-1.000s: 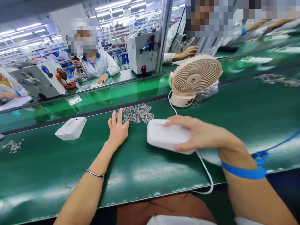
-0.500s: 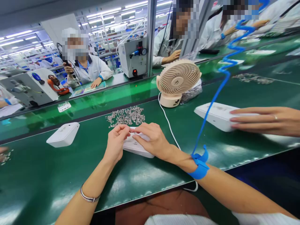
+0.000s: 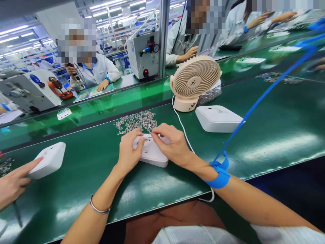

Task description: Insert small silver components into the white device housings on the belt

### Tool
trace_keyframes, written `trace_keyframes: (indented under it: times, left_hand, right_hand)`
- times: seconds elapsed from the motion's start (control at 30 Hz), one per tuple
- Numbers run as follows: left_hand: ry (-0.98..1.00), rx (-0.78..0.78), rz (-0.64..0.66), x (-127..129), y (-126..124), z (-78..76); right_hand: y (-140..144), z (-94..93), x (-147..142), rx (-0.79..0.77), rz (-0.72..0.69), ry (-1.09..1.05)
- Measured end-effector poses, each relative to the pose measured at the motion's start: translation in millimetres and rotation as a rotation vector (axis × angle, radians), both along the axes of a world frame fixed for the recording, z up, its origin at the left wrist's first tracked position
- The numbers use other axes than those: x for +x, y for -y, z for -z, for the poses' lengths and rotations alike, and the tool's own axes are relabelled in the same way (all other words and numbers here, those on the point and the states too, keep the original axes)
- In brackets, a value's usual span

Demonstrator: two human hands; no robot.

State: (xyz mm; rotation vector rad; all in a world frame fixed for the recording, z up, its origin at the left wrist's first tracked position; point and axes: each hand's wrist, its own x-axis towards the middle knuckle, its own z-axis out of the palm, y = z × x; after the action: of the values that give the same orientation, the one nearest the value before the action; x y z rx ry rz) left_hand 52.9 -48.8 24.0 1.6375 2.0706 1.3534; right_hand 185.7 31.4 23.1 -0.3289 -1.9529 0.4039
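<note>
Green conveyor belt [image 3: 266,128] runs L–R across whole view; second glossy green lane [image 3: 106,108] behind it.

Grey machine box [image 3: 143,56] w/ round gauge + red light at far side, mid-frame; no readable label. Another grey machine [image 3: 27,89] far left w/ orange tool on it.

Beige desk fan [image 3: 195,81] upright on belt, right of centre; hub has one dark mark, looks like a character, too small to read. White cable [image 3: 181,125] runs from fan base toward near edge.

White housing [image 3: 218,118] lies flat just right of fan base, untouched; faint marks on top, illegible. Another white housing [image 3: 49,159] far left, a co-worker's hand [image 3: 12,183] w/ fingertip on it.

Pile of small metal parts [image 3: 135,122] on belt, just behind the hands.

White unit [image 3: 152,154] flat on belt at centre, near edge, between both hands. No legible print on it.

Left hand [image 3: 129,152]: fingers curled together, thumb + fingers resting on unit's left end, pressing it down. Right hand [image 3: 172,144]: thumb + index pinched together at unit's top rear edge; whatever sits in the pinch too small to tell. Unit under both sets of fingertips, not lifted.

Blue wrist strap [image 3: 219,174] on right wrist, blue coiled cord [image 3: 264,93] going up-right. Metal bangle [image 3: 98,208] on left wrist.
</note>
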Motion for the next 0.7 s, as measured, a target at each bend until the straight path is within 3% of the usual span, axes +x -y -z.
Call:
trace_keyframes:
  times: [0.1,0.27,0.33,0.4,0.5,0.63,0.7]
  left_hand:
    - [-0.295,-0.214,0.055,-10,-3,-3.3]
    - [-0.466,-0.494,-0.002,8,14,-11.9]
    - [-0.473,-0.45,0.099,23,27,-8.4]
    - [-0.585,-0.221,0.188,35,38,-3.3]
    - [-0.795,0.067,0.194,40,45,-0.2]
    - [-0.94,-0.018,0.218,40,43,0.2]
    - [-1.002,-0.075,0.171,42,42,3.4]
  right_hand:
    - [-4,-6.2,5,-0.07,0.038,-0.037]
    - [-7,-12.9,12,-0.194,0.119,-0.032]
    - [-9,-13.3,15,-0.234,0.163,-0.036]
    - [-12,-12.9,17,-0.265,0.185,-0.036]
    - [-16,-11.7,21,-0.309,0.162,-0.011]
    - [-19,-9.6,26,-0.371,0.047,0.126]
    - [-20,-7.2,26,-0.375,-0.019,0.204]
